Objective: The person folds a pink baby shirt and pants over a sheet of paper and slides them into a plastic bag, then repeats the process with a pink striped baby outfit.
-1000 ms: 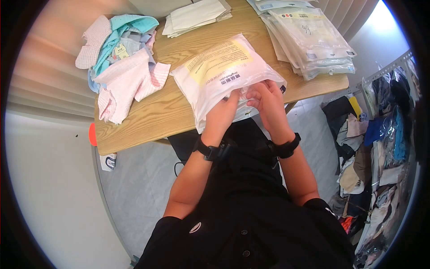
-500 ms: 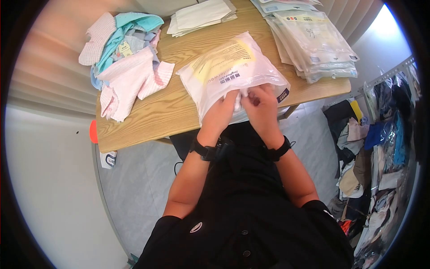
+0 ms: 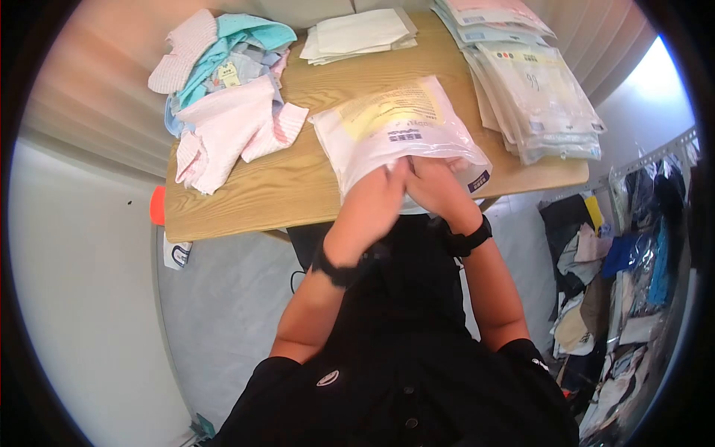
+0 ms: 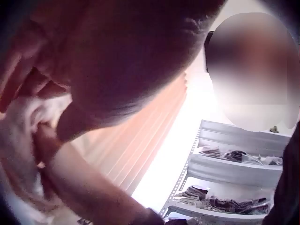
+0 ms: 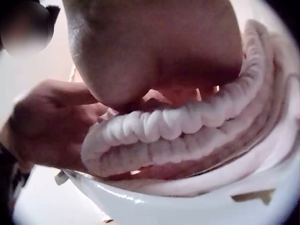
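A clear printed bag (image 3: 395, 134) lies at the table's front edge, its open side toward the person. In the right wrist view, a pale pink garment with a gathered waistband (image 5: 164, 124) shows at the bag's mouth. The left hand (image 3: 369, 212) and right hand (image 3: 441, 192) meet there, fingertips partly hidden. The right hand (image 5: 159, 47) grips the band from above, fingers behind it. From the side, the left hand (image 5: 51, 122) holds the band's end. Pale cloth (image 4: 47, 110) lies between the fingers in the left wrist view.
Pink and teal clothes (image 3: 231, 112) lie in a heap on the table's left. White sheets (image 3: 357, 36) are stacked at the back, filled clear bags (image 3: 536, 97) at the right. Beyond the table's right side stands a rack with clothes (image 3: 640, 261).
The left hand has moved right, close against the right hand at the bag's mouth. The right hand's fingers have turned inward. The head view has shifted, so the table appears lower and further right.
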Action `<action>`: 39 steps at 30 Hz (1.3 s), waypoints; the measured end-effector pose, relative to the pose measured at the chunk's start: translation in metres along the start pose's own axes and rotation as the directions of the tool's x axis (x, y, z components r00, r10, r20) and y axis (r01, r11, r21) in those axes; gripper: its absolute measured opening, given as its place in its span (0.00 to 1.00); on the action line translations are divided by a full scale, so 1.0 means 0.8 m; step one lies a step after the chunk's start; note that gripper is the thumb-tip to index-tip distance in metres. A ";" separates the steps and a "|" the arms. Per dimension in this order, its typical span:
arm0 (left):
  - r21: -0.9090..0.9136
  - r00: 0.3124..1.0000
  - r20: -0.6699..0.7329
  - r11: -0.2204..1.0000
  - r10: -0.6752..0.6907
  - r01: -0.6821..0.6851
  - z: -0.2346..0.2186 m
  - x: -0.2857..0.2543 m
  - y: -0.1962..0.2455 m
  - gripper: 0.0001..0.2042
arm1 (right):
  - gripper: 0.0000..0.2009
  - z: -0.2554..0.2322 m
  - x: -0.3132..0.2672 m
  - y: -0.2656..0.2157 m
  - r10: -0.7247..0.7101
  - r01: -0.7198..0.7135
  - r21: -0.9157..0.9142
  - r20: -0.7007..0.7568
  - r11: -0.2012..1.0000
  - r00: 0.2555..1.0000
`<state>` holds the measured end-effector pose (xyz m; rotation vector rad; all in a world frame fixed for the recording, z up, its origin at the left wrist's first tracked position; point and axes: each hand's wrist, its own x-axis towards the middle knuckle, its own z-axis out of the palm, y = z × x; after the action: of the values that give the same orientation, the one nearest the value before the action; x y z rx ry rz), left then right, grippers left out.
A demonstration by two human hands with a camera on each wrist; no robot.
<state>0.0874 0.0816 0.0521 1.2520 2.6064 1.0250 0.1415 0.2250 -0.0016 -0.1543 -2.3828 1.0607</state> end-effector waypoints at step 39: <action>-0.015 0.848 -0.383 0.915 0.366 -0.402 -0.041 -0.004 -0.038 0.11 | 0.19 0.091 0.107 -0.048 0.101 0.022 -0.365 0.314 0.931 0.944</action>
<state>0.0581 0.0482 0.0585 1.7588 2.5670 1.5790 0.0355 0.1768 0.0210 -0.1681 -2.8782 0.6892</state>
